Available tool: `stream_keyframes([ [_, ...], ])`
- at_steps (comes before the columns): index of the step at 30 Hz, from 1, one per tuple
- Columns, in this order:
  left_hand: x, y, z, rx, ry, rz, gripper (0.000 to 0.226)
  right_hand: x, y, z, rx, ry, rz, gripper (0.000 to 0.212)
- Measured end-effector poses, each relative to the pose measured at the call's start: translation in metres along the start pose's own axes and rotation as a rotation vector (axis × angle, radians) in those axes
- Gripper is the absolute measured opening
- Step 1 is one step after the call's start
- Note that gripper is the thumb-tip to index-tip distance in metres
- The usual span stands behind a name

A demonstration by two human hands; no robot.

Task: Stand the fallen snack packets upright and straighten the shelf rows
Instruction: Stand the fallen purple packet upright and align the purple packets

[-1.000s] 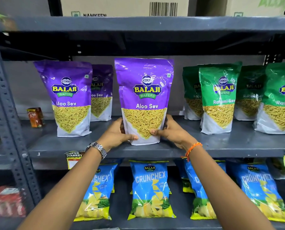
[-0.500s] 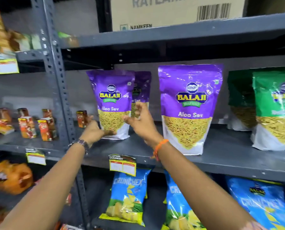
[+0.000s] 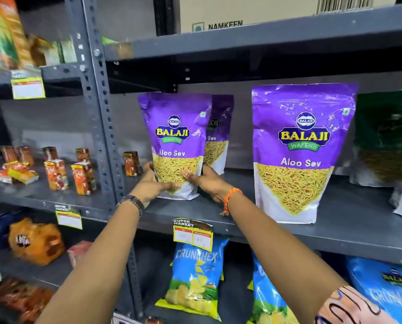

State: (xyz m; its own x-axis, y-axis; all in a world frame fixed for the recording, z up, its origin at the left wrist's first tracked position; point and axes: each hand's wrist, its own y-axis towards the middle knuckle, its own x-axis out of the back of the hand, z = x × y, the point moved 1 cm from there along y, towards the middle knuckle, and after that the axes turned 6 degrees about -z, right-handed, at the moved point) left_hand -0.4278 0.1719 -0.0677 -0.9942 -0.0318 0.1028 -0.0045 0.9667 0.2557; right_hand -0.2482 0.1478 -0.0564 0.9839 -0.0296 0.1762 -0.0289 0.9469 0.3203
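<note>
A purple Balaji Aloo Sev packet (image 3: 175, 136) stands upright at the left end of the grey middle shelf (image 3: 335, 220). My left hand (image 3: 154, 185) grips its lower left corner and my right hand (image 3: 207, 181) grips its lower right side. A second purple packet (image 3: 220, 134) stands partly hidden right behind it. Another Aloo Sev packet (image 3: 299, 150) stands upright further right, near the shelf's front edge. Green packets (image 3: 382, 139) stand at the far right, partly cut off by the frame.
A perforated grey upright post (image 3: 101, 127) borders the shelf on the left. Small red juice cartons (image 3: 55, 175) stand on the neighbouring shelf. Blue Crunchex bags (image 3: 195, 279) lean on the shelf below. A cardboard carton (image 3: 242, 12) sits above. A price tag (image 3: 193, 233) hangs from the shelf edge.
Both hands left the middle Aloo Sev packet, reached left and closed on the left packet's base. My view swung to the left.
</note>
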Motion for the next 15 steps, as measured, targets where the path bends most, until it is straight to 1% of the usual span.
stream_keyframes([
  [1, 0.002, -0.005, -0.001, 0.001, -0.009, 0.01, 0.086, -0.003, -0.002, -0.001, 0.016, -0.008, -0.005, 0.053],
  [3, 0.01, -0.015, -0.001, -0.01, -0.027, 0.009, 0.1, -0.008, -0.007, -0.007, 0.046, -0.011, -0.016, 0.083],
  [4, 0.014, -0.02, 0.0, -0.023, -0.03, 0.01, 0.105, -0.01, -0.012, -0.006, 0.055, -0.022, -0.016, 0.086],
  [5, 0.017, -0.026, -0.001, -0.028, -0.024, 0.008, 0.109, -0.011, -0.017, -0.004, 0.069, -0.046, -0.021, 0.078],
  [7, 0.021, -0.036, -0.004, -0.035, -0.031, 0.02, 0.113, -0.013, -0.027, 0.002, 0.101, -0.062, -0.018, 0.046],
  [8, 0.021, -0.037, -0.004, -0.04, -0.039, 0.024, 0.113, -0.013, -0.028, 0.003, 0.112, -0.064, -0.026, 0.035],
  [9, 0.02, -0.04, -0.007, -0.037, -0.041, 0.027, 0.11, -0.012, -0.029, 0.004, 0.12, -0.071, -0.019, 0.029],
  [11, 0.02, -0.041, -0.01, -0.025, -0.035, 0.029, 0.104, -0.012, -0.031, 0.008, 0.133, -0.079, -0.005, 0.026],
  [12, 0.02, -0.042, -0.011, -0.023, -0.031, 0.026, 0.104, -0.012, -0.033, 0.01, 0.132, -0.086, -0.008, 0.031],
  [15, 0.017, -0.046, -0.012, -0.005, -0.016, 0.022, 0.108, -0.011, -0.034, 0.008, 0.113, -0.132, -0.01, 0.074],
])
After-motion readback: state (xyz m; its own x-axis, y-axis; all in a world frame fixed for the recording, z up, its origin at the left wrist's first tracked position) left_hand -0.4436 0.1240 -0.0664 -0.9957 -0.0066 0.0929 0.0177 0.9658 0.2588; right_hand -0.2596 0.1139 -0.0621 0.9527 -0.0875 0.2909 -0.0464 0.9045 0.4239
